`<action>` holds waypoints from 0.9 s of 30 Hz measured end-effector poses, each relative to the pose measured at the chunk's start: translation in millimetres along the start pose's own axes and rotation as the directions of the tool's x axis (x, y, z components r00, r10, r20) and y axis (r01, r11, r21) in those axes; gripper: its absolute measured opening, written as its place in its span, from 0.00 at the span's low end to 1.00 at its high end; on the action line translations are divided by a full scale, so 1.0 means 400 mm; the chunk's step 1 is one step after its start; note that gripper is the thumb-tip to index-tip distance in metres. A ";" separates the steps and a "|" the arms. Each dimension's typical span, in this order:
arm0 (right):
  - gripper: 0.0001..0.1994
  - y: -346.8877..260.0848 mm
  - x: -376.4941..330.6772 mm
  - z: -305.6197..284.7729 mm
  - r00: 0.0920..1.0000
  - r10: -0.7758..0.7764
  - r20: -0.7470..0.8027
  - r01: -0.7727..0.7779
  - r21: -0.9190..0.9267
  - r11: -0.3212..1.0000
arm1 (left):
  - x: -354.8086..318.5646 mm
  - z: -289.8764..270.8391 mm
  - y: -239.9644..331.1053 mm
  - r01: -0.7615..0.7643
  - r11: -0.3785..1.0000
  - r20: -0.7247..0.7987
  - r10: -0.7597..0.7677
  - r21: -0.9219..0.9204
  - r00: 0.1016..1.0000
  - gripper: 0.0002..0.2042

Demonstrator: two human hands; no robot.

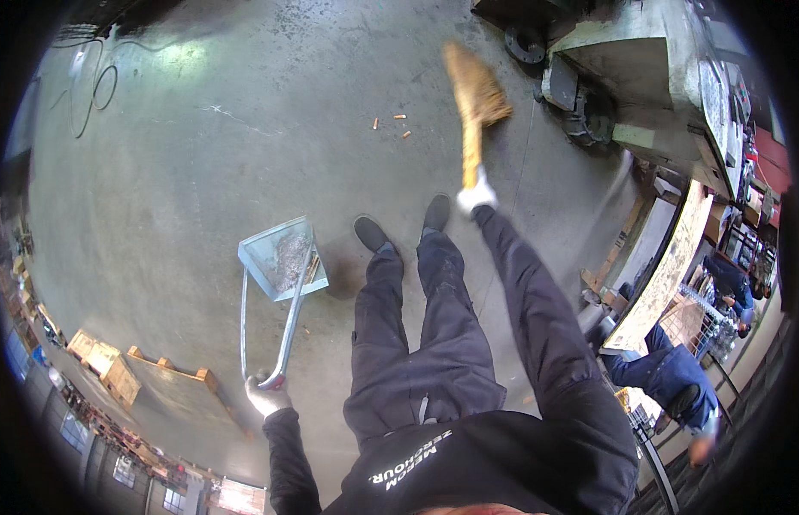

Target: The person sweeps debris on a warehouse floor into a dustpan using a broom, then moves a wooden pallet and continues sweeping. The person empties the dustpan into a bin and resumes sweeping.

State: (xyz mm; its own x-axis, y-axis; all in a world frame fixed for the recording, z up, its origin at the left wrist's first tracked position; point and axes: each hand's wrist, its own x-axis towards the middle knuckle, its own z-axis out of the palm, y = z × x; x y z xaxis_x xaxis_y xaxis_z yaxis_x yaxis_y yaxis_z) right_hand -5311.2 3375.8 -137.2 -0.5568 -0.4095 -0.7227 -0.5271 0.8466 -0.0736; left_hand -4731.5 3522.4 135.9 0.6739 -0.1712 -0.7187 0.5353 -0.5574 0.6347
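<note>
My left hand (268, 395), in a white glove, is closed around the handle end of a metal dustpan (259, 249). Its pan holds a pile of grey debris (289, 260) and hangs or rests low at the left of my legs; I cannot tell if it touches the floor. My right hand (477, 197), gloved in white too, grips the yellow handle of a straw hand broom (479, 90). The bristles are blurred and point away from me. Several cigarette butts (399, 117) lie on the floor to the left of the broom.
A large machine (640, 64) stands at the far right, with a dark round part (591, 118) at its base. Wooden pallets (172, 378) are at the left. A person in blue (674, 373) bends near a table (665, 266) on the right. A cable (105, 88) lies at the far left.
</note>
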 end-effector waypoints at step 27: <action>0.24 -0.097 -0.663 0.260 0.824 0.224 0.521 -0.567 0.771 0.291 | 0.073 -0.048 0.063 0.119 0.989 0.015 -0.118 -0.093 0.993 0.09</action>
State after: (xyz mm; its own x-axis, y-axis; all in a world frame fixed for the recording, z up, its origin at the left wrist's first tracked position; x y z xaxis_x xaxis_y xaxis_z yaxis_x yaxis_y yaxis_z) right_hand -5076.3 3487.1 -14.1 -0.2419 0.0290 -0.9699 0.6568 0.7406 -0.1416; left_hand -4688.6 3518.9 136.4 0.5983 -0.1159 -0.7929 0.6567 -0.4961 0.5681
